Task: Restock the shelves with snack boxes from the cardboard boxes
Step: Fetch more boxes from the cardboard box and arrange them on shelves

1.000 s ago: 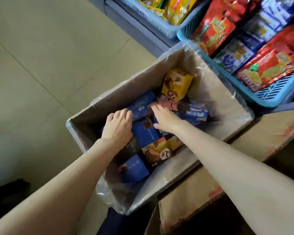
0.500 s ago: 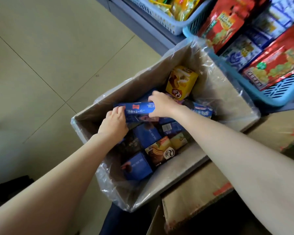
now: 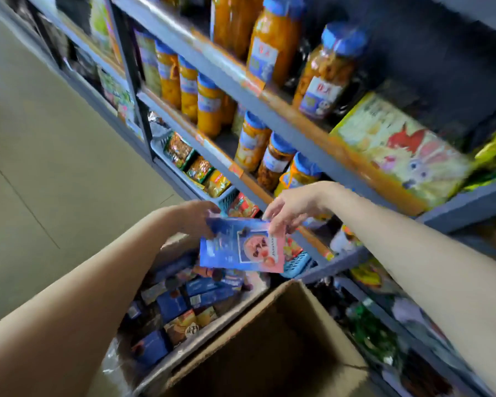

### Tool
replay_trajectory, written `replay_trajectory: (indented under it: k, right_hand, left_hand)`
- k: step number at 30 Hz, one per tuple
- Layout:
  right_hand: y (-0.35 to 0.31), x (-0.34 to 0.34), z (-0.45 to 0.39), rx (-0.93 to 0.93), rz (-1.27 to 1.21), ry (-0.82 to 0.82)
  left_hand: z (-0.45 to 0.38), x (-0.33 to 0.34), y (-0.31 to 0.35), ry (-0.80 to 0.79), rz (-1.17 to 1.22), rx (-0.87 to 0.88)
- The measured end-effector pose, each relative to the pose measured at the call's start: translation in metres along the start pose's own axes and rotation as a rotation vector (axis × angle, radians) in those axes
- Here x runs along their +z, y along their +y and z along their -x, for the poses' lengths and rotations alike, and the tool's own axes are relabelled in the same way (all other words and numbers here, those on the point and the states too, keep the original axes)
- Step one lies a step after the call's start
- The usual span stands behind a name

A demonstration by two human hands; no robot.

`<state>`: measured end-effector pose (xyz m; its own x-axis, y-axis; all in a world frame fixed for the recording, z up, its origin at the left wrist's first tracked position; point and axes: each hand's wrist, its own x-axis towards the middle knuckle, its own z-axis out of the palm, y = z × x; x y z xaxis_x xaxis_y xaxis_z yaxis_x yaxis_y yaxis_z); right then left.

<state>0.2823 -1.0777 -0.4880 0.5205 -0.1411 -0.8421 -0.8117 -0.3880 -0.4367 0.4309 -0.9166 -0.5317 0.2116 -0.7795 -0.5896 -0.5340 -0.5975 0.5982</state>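
I hold a flat blue and pink snack box (image 3: 242,245) in the air above the open cardboard box (image 3: 166,368), in front of the grey shelves (image 3: 269,107). My left hand (image 3: 195,219) grips its upper left corner. My right hand (image 3: 289,209) pinches its upper right corner with curled fingers. Below, the plastic-lined cardboard box holds several blue and orange snack boxes (image 3: 184,308).
A second cardboard box (image 3: 269,348) stands open at the bottom right. The shelves carry jars with blue lids (image 3: 330,70), a large flat carton with a cartoon print (image 3: 398,150) and blue baskets (image 3: 226,199) of snack bags. Bare floor (image 3: 55,167) lies on the left.
Both hands lifted the blue box out of the cardboard box and turned its face toward me. The view swung up from the box to the shelves.
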Motion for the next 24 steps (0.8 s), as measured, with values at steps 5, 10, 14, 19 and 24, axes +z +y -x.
replay_trajectory:
  k: [5, 10, 14, 19, 24]
  right_hand:
    - [-0.062, -0.045, 0.166, -0.123, 0.139, 0.196]
    - [-0.100, -0.060, 0.314, -0.234, -0.081, 0.414]
    - [-0.117, -0.058, 0.416, -0.292, -0.044, 0.615]
    - [-0.118, -0.058, 0.533, -0.543, -0.356, 0.852]
    - [-0.107, -0.069, 0.608, -0.703, -0.356, 0.854]
  left_hand:
    - [0.081, -0.076, 0.141, -0.094, -0.291, 0.194]
    - [0.160, -0.147, 0.234, 0.416, -0.709, 0.776]
    - [0.241, -0.185, 0.308, 0.877, -1.036, 1.302]
    - [0.298, -0.226, 0.363, 1.251, -1.061, 1.472]
    - [0.346, -0.221, 0.439, 1.397, -0.982, 1.626]
